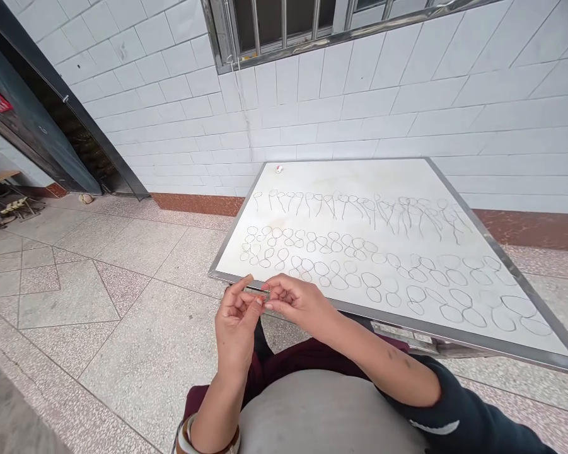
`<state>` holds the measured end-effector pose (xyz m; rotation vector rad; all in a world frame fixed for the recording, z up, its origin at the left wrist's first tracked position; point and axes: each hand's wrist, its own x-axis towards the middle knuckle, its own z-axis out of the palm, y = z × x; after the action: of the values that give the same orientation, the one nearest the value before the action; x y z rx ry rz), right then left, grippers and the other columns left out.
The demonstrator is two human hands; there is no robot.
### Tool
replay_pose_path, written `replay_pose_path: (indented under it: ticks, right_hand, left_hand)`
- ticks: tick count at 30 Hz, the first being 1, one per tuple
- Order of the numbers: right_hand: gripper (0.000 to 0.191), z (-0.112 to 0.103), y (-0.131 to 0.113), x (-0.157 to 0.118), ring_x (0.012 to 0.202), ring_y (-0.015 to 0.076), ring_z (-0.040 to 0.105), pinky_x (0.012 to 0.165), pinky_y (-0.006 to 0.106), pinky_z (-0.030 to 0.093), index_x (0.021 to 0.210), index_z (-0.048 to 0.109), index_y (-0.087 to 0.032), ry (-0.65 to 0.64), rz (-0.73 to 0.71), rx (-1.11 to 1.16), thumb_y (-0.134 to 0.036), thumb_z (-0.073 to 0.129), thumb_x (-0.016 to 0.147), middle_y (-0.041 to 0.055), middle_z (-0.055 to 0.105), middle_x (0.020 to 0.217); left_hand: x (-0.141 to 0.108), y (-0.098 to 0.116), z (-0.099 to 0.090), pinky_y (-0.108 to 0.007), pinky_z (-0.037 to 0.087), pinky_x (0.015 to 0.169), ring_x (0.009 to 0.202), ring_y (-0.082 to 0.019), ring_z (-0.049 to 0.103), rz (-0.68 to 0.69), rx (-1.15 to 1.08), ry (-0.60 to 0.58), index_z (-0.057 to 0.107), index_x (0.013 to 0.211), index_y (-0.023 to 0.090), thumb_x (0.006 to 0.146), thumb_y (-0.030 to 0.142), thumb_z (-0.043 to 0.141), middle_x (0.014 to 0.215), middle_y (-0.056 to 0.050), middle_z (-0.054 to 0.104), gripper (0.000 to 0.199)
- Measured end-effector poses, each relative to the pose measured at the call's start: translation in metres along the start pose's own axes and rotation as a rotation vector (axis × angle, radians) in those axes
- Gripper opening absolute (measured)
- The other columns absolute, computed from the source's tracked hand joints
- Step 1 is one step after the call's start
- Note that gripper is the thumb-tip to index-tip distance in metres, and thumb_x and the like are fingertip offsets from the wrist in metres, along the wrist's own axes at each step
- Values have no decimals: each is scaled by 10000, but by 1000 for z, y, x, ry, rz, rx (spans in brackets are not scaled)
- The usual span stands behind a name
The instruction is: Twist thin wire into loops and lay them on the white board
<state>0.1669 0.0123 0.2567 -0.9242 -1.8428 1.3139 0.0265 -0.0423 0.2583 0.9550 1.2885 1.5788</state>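
Note:
Just in front of the near edge of a white board (354, 175), my two hands meet around a small flat clear piece with a dark strip along it (256, 291). I cannot make out its kind. My left hand (236, 318) pinches it between thumb and fingers from the left and below. At its right end, the closed fingers of my right hand (300, 301) grip it, partly hiding that end. Dark circles and looping strokes cover much of the board. A small white and red object (279, 169) lies near its far left corner.
Behind the board stands a white tiled wall (170, 113) with a barred window (288, 28). To the left are a dark doorway (82, 126) and a wooden bench (0, 180). Speckled stone floor (127, 359) runs along the board's left side.

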Motion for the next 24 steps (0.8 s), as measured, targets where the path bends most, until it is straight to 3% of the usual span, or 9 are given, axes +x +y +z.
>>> replay_pose_path:
  ticks: [5,10,15,19,21,24]
  right_hand:
    - [141,-2,1,0,706,127,599,639,252,466,959,629,-242,-27,-7,-34,-214,602,823,-17,651,799]
    - [132,-1,4,-4,746,141,582,660,273,469,1011,585,-244,21,-41,-42,-270,555,884,-1,616,823]
    - [172,15,10,-13,682,140,585,651,291,506,871,496,-231,113,14,270,-390,556,902,-15,581,733]
    - [232,27,14,-18,696,141,602,672,304,524,858,476,-231,149,36,442,-434,585,883,-5,599,783]
    - [210,29,18,-19,709,143,596,675,304,519,847,484,-229,131,-4,332,-412,576,892,7,601,824]
    - [136,27,22,-18,747,164,578,674,314,504,834,522,-225,110,-160,-67,-330,569,906,34,605,874]
  left_hand:
    - [-3,3,0,-302,495,843,751,-124,616,-8,19,-19,627,1162,211,774,257,726,720,24,635,402]
    - [-2,0,0,-251,502,735,661,-95,590,36,-73,94,631,1153,212,776,235,724,712,38,612,389]
    - [7,1,-5,-244,508,711,662,-96,608,140,-223,298,620,1149,210,749,209,743,726,38,621,418]
    - [12,7,-9,-246,505,721,656,-94,616,208,-278,373,618,1113,203,728,186,754,703,47,619,409]
    - [11,9,-9,-237,505,713,642,-88,609,230,-240,381,618,1102,201,735,185,749,697,47,619,390]
    - [8,7,-7,-224,513,659,633,-91,598,229,-166,367,620,1104,205,757,203,734,711,38,616,366]
